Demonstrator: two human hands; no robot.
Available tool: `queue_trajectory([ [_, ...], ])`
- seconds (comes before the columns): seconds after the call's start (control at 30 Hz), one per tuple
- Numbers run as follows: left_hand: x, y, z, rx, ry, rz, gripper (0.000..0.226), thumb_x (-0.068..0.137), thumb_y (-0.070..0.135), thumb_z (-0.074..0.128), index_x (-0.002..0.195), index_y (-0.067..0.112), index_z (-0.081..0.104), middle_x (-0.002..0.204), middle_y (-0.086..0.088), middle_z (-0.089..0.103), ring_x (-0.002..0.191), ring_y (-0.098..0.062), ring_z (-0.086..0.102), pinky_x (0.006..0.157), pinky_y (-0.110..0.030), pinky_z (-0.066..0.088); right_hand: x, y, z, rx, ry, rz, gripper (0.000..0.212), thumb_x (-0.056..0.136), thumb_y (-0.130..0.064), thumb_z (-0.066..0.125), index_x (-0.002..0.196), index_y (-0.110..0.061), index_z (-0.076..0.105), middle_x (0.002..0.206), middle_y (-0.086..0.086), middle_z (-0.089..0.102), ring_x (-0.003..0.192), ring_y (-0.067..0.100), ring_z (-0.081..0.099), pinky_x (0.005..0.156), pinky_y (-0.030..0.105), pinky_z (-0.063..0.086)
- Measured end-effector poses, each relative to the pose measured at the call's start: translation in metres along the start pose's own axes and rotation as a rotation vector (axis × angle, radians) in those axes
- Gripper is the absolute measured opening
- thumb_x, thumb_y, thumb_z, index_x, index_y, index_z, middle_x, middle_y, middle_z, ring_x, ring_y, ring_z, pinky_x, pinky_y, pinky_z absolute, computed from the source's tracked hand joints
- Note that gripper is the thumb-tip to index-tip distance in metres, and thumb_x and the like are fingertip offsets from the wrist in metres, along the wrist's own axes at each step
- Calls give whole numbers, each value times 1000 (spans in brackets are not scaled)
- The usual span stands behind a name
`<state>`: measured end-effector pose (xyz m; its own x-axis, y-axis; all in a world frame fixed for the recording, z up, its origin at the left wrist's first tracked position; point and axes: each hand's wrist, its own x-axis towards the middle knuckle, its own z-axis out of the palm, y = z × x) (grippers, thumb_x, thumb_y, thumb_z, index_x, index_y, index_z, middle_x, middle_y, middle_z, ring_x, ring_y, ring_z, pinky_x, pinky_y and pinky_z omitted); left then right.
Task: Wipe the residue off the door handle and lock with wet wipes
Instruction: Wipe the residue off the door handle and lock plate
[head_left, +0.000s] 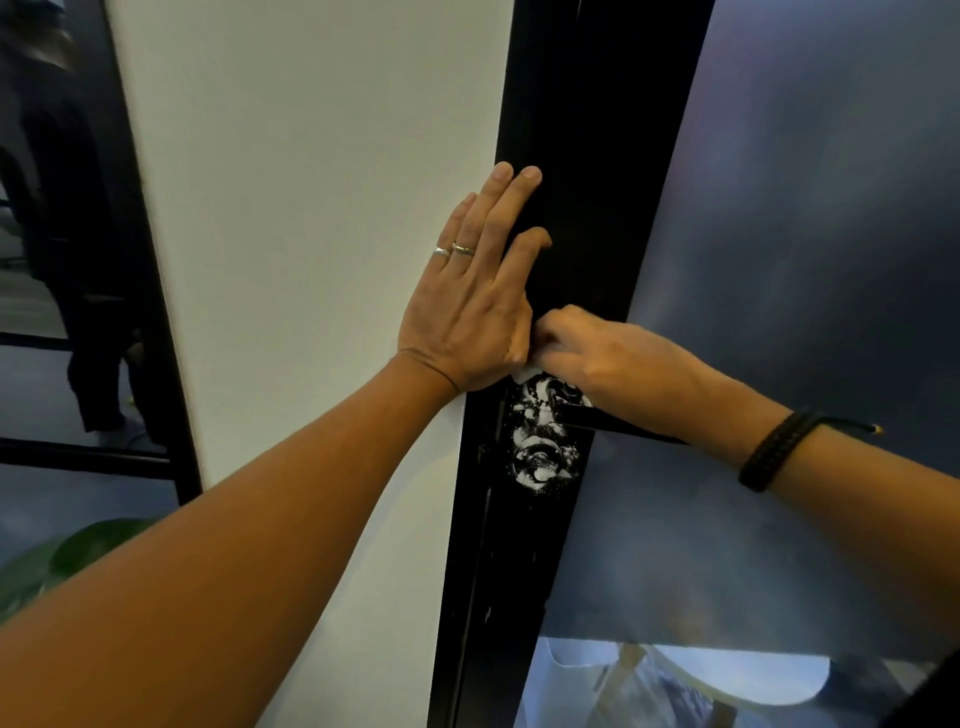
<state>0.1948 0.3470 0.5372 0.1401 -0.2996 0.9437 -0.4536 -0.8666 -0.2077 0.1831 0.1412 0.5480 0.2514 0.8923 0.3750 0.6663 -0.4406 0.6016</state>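
Against the black metal door frame (566, 249), the left hand (467, 306) lies flat, fingers straight, bracing. Just beside it, the right hand (582, 348) curls its fingers round a white wet wipe (525, 374), pressed at the top of the black lock plate (545, 431). White smeared residue (540, 462) covers the plate around the black lever handle (613, 422). Wiping appears barely begun; the next stroke should travel downward across the smears.

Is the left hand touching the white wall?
Touching: in the head view the left hand lies flat, palm against the white wall, no gap visible.
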Motion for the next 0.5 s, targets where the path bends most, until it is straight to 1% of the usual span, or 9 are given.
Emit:
queue_trajectory([
  [0.07,0,0,0,-9,-4,-2,47,81,7,59,128,7,62,168,-26,33,159,-43,25,131,-55,24,3,6,1,-4,-66,-38,26,92,7,65,117,-2,69,111,14,58,90,21,55,63,30,55],
  [0.13,0,-1,0,-11,-7,-7,47,81,7,58,128,7,62,168,-25,33,159,-43,24,131,-55,24,1,12,-1,-12,-87,-46,36,90,6,60,123,-5,69,105,10,55,89,19,52,63,29,53],
  [0.17,0,-1,0,-11,-10,-7,47,81,7,58,127,7,62,168,-25,33,159,-43,24,131,-55,25,-3,15,-2,-12,-87,-32,38,90,5,59,125,-6,69,103,8,55,88,18,51,64,30,53],
  [0.23,0,0,0,-6,-13,-5,46,80,7,58,126,8,62,168,-25,33,159,-43,24,130,-56,25,-13,19,-1,17,-86,35,40,89,7,65,126,-9,70,103,7,56,87,18,53,65,32,55],
  [0.3,0,1,-1,-3,-13,-7,46,79,8,57,125,8,63,167,-25,34,159,-43,24,130,-56,26,-25,21,-1,61,-97,101,40,86,9,73,122,-8,72,101,8,58,83,19,56,59,35,56],
  [0.37,0,1,-1,-3,-15,-9,46,79,10,56,124,8,63,167,-25,34,159,-44,24,130,-57,26,-32,21,-3,79,-123,131,39,85,9,75,119,-9,74,99,8,59,79,19,57,55,35,57],
  [0.43,-1,0,-1,6,-12,-6,45,79,10,57,124,8,64,167,-25,34,159,-44,24,130,-56,25,-31,19,-8,104,-102,153,33,87,8,74,116,-8,75,101,9,61,80,20,60,58,36,58],
  [0.5,0,0,0,18,-7,-1,45,80,9,57,124,8,64,167,-25,34,159,-43,24,131,-54,24,-22,14,-10,119,-30,168,25,91,3,70,113,-6,75,105,11,62,84,23,62,62,37,58],
])
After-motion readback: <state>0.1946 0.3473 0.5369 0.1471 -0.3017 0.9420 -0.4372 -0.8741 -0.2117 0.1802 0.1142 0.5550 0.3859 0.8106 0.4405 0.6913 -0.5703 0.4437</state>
